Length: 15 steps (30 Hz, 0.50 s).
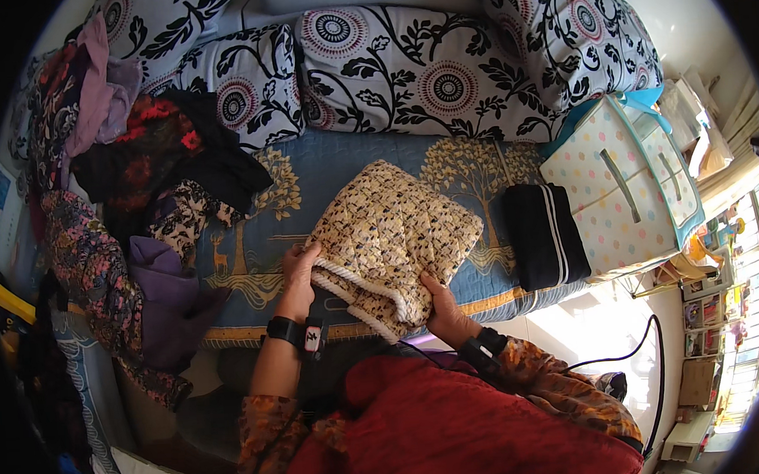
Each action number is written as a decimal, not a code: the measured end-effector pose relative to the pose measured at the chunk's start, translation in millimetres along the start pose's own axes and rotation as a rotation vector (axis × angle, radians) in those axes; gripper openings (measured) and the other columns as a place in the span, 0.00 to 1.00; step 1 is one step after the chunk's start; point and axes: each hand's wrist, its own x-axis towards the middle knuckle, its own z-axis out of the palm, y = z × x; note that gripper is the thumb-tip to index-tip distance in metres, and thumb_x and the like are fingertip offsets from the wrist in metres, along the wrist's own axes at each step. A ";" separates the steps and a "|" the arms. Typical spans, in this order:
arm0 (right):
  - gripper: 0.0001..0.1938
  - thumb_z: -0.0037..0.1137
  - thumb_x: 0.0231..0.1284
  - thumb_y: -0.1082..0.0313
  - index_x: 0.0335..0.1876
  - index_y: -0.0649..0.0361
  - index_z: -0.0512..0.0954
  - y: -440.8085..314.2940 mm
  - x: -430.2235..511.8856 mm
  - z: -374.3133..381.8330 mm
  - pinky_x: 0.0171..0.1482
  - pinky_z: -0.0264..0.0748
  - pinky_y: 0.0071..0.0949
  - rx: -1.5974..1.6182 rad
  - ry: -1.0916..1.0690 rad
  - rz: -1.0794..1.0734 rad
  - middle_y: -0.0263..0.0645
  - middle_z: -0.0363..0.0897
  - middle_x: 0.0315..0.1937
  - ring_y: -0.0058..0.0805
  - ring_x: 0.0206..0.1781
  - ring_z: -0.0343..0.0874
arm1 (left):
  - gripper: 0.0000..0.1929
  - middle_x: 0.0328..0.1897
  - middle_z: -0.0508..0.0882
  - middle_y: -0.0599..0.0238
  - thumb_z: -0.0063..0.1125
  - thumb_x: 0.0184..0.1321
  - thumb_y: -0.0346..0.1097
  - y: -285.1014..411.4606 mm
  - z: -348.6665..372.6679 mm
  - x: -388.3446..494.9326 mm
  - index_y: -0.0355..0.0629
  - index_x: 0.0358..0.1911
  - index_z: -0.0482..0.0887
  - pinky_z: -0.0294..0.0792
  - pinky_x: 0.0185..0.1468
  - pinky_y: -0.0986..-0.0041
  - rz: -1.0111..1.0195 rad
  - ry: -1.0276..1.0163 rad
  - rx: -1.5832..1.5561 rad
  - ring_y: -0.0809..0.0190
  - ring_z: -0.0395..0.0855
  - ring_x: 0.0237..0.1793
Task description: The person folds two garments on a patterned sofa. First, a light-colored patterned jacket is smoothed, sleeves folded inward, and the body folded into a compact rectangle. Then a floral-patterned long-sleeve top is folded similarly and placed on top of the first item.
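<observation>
A folded quilted garment (398,229), cream with a small dark and yellow print and white corded edging, lies on the blue sofa cover (343,155). My left hand (301,273) grips its left corner, thumb on top. At the lower right edge, my right hand (444,304) holds it with the thumb over the fabric and the fingers hidden beneath. The white-edged layers hang a little open toward me between the hands. To the right rests a folded black garment (543,235) with white stripes.
A dotted fabric storage box (615,192) with blue trim stands at the right. On the left is a heap of loose clothes (150,159), with a purple cloth (163,280) over the front edge. Patterned cushions (409,74) line the back. A black cable (657,377) loops at right.
</observation>
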 end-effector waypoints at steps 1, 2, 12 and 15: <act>0.25 0.46 0.73 0.55 0.69 0.60 0.64 -6.6 -0.1 -0.4 0.67 0.70 0.42 0.014 -0.011 0.081 0.45 0.73 0.64 0.40 0.63 0.75 | 0.19 0.45 0.82 0.64 0.69 0.57 0.44 -7.8 3.4 -1.1 0.43 0.46 0.81 0.70 0.48 0.64 -0.061 0.057 -0.047 0.61 0.79 0.46; 0.25 0.45 0.73 0.54 0.69 0.60 0.65 -12.8 -2.4 -1.0 0.68 0.69 0.42 -0.032 -0.020 0.136 0.43 0.73 0.64 0.40 0.64 0.75 | 0.17 0.45 0.83 0.66 0.69 0.57 0.45 -13.6 3.6 -4.9 0.44 0.44 0.83 0.71 0.49 0.63 -0.085 -0.021 -0.175 0.61 0.80 0.46; 0.28 0.46 0.71 0.42 0.68 0.51 0.66 -87.0 -32.7 2.2 0.56 0.77 0.39 -0.654 -0.142 0.493 0.37 0.73 0.60 0.31 0.58 0.76 | 0.25 0.48 0.82 0.63 0.73 0.53 0.42 -48.9 61.6 -76.6 0.43 0.54 0.79 0.76 0.46 0.61 -0.166 -0.029 -0.411 0.58 0.82 0.44; 0.32 0.48 0.67 0.36 0.64 0.55 0.69 -124.4 -34.1 -2.8 0.53 0.75 0.40 -0.785 0.088 0.384 0.36 0.75 0.53 0.30 0.52 0.75 | 0.25 0.48 0.83 0.62 0.73 0.53 0.42 -59.3 66.6 -79.1 0.40 0.52 0.80 0.77 0.47 0.60 -0.174 0.034 -0.375 0.58 0.82 0.44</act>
